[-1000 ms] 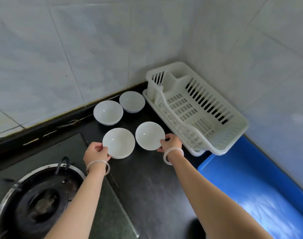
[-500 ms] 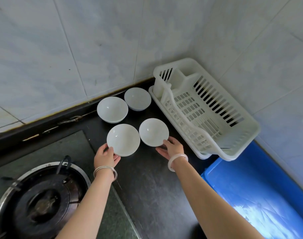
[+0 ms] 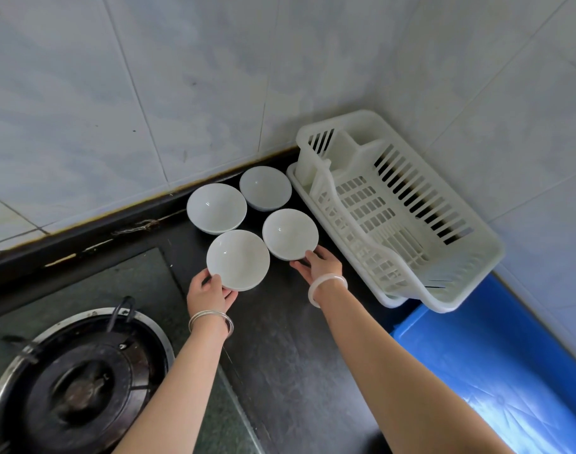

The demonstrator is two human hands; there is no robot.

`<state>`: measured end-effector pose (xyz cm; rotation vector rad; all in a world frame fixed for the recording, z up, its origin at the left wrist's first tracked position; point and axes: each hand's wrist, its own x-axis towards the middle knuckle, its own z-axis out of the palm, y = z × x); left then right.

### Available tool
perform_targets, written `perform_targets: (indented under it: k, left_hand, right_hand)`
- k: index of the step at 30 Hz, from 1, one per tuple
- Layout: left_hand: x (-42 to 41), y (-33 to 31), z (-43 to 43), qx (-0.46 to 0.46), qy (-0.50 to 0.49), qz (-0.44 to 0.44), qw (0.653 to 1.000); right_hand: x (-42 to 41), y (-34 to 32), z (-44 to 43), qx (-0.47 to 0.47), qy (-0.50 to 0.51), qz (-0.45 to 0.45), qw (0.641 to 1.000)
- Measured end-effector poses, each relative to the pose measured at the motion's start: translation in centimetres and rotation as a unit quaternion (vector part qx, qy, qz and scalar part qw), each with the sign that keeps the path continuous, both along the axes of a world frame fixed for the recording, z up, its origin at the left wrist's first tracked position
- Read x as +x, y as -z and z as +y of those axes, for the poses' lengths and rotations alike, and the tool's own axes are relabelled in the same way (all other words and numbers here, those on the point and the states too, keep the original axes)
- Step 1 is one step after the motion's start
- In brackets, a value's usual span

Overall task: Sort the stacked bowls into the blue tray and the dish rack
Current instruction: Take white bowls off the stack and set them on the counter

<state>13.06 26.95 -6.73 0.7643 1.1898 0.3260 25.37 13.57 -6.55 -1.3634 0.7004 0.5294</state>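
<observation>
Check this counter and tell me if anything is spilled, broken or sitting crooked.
Nothing is spilled or broken. The four white bowls sit upright. One oddity: the dish rack lies at a slant on its drip tray, its near end overhanging the blue tray. The wall seam behind the counter looks stained and cracked.

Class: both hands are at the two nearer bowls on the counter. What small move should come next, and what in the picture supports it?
Probably lift the right near bowl and carry it to the dish rack. The right hand already touches its near rim, the rack stands just beside it, and rack and blue tray both look empty. The left hand grips the left near bowl likewise.
</observation>
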Motion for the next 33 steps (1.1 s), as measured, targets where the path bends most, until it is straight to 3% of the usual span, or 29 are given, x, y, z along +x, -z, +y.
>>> perform_targets:
  k: [12, 17, 27, 33]
  left_hand:
    - [0.0, 0.4, -0.1, 0.011, -0.001, 0.023, 1.000]
    - [-0.2, -0.1, -0.5, 0.021, 0.021, 0.023, 0.999]
    - [-2.8, 0.5, -4.9, 0.080, 0.169, 0.063, 0.980]
    - [-5.6, -0.4, -13.1, 0.165, 0.368, 0.036, 0.915]
  right_hand:
    - [0.1, -0.7, 0.3, 0.007, -0.017, 0.012, 1.000]
    - [-0.8, -1.7, -0.4, 0.018, -0.081, 0.019, 0.996]
    - [-5.4, -5.4, -7.7, -0.096, -0.188, -0.138, 0.968]
    - [-12.3, -7.0, -18.3, -0.235, -0.198, -0.187, 0.933]
